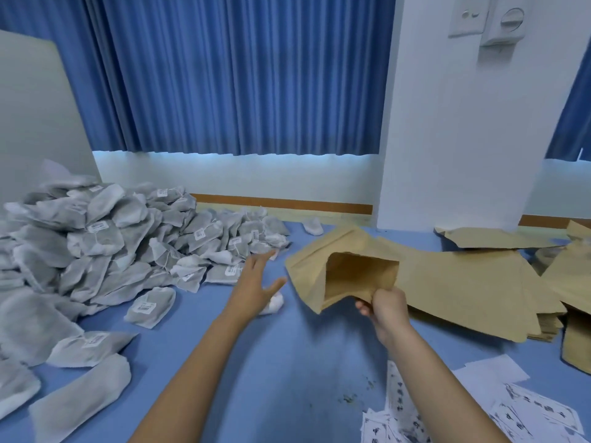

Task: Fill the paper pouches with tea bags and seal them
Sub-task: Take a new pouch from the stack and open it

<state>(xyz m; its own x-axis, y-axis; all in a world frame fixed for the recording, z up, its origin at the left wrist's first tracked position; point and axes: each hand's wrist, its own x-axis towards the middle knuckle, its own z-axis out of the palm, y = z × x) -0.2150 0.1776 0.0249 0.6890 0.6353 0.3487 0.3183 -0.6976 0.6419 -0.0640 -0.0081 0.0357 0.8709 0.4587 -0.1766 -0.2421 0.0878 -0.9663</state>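
Near the middle of the bench [287,362], the fingers [364,306] of the right hand [388,310] are clenched in a pinch on the lower rim of one paper pouch [355,276]. They hold it lifted off the surface with its mouth gaping toward the left, probably so the other hand can drop bags straight in without a second hand to part the paper. The pouch looks empty inside, so I judge that filling has not begun.

The left hand [256,282] is released: its fingers [262,257] are straight and spread, holding nothing, stretched toward the near edge of the tea bag pile [128,238]. A small white bag [275,303] lies just under its palm, though I cannot tell whether they touch.

Further out, the pile of grey tea bags covers the left side of the bench and spills toward its near left corner, within easy reach of that open hand. Behind the held pouch and along the right side lies a stack of flat pouches [473,282], fanned out, likely the supply waiting to be filled. Printed slips [511,407] are scattered at the near right corner.
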